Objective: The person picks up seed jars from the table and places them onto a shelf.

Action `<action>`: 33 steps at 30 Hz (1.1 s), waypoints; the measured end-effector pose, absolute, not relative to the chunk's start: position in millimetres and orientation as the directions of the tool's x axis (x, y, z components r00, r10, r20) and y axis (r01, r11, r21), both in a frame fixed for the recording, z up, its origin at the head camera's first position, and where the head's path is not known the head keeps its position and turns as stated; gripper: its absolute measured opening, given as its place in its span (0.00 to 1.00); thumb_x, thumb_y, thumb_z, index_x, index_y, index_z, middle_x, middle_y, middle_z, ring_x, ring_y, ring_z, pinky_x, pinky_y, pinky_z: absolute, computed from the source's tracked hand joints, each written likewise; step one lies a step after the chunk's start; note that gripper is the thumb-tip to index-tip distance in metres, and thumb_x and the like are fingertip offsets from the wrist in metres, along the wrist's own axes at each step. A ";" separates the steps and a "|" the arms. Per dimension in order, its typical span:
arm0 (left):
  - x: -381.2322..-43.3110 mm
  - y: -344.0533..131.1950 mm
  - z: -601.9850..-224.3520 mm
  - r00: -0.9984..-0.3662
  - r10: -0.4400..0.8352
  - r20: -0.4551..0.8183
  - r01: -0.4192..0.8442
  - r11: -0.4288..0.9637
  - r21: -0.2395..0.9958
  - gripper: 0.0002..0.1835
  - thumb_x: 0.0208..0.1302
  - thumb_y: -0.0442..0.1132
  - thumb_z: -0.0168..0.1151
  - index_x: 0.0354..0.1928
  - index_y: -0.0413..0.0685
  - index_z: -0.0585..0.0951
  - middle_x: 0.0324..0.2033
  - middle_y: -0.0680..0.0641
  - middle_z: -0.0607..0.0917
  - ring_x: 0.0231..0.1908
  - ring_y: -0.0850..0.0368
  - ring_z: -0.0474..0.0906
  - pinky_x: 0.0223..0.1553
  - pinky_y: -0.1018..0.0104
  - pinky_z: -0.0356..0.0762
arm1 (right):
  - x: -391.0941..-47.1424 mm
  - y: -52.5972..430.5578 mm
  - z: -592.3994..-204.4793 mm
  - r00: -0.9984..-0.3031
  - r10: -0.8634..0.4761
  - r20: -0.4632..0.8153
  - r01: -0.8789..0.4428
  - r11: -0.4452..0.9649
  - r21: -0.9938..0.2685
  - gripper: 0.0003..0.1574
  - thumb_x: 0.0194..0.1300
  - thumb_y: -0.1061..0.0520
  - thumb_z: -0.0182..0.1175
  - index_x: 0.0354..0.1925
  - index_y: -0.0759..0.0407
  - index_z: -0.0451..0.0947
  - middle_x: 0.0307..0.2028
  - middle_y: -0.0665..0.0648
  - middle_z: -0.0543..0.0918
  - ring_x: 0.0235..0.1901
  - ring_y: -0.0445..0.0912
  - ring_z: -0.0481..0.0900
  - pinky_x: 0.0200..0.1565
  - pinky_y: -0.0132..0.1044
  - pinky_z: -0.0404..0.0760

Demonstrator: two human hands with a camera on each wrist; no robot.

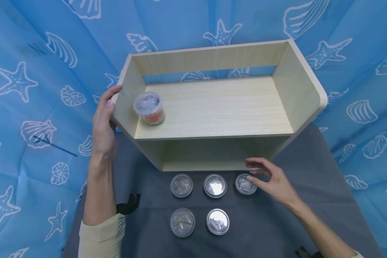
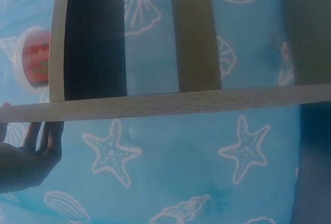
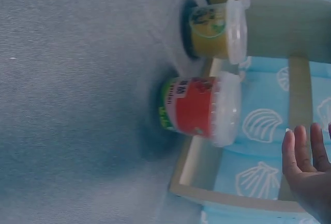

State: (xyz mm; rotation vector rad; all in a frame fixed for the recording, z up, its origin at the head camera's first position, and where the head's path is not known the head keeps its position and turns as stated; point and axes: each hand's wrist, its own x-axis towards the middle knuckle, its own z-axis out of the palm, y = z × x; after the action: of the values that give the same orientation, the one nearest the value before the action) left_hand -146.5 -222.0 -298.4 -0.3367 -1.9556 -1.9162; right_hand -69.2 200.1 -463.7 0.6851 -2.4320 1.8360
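My left hand (image 1: 104, 125) grips the left side panel of a pale wooden shelf (image 1: 213, 107); in the left wrist view its fingers (image 2: 49, 141) bend at the panel's edge. A plastic cup with a clear lid and red label (image 1: 153, 113) stands on the upper board at the left. My right hand (image 1: 274, 181) hovers by the lower opening, fingers spread and thumb over the lid of the rightmost lidded cup (image 1: 243, 189). It holds nothing. In the right wrist view, the right hand (image 3: 310, 175) appears apart from a red-labelled cup (image 3: 196, 107).
More lidded cups stand in front of the shelf: a left cup (image 1: 181, 185) and a middle cup (image 1: 215, 186), with two nearer ones, a left cup (image 1: 182, 222) and a right cup (image 1: 218, 221). They rest on a dark grey cloth (image 1: 254, 229). A blue shell-patterned curtain (image 1: 45, 118) hangs behind.
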 end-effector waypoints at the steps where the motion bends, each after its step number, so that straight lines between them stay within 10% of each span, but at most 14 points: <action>1: -146.3 -222.1 -298.4 -0.898 -0.090 0.430 0.428 0.043 0.903 0.23 0.76 0.44 0.40 0.66 0.51 0.74 0.64 0.45 0.70 0.58 0.45 0.64 0.52 0.55 0.59 | -69.2 200.4 -466.6 -0.903 -0.330 0.274 -0.354 0.215 -0.910 0.35 0.57 0.75 0.67 0.62 0.68 0.71 0.57 0.67 0.77 0.57 0.48 0.77 0.53 0.35 0.78; 33: -141.8 -217.8 -296.4 -0.904 -0.099 0.415 0.404 0.115 0.907 0.24 0.77 0.46 0.36 0.67 0.53 0.73 0.62 0.46 0.70 0.57 0.46 0.65 0.49 0.57 0.63 | -60.6 207.9 -525.4 -0.924 -0.325 0.201 -0.313 0.341 -0.887 0.39 0.53 0.70 0.73 0.63 0.66 0.72 0.61 0.63 0.75 0.62 0.31 0.68 0.55 0.25 0.73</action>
State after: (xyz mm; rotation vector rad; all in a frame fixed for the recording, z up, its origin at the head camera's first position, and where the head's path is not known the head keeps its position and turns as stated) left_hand -141.8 -217.8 -296.4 -0.2966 -2.0261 -1.8443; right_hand -60.6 207.9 -525.4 0.6141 -2.5811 1.7031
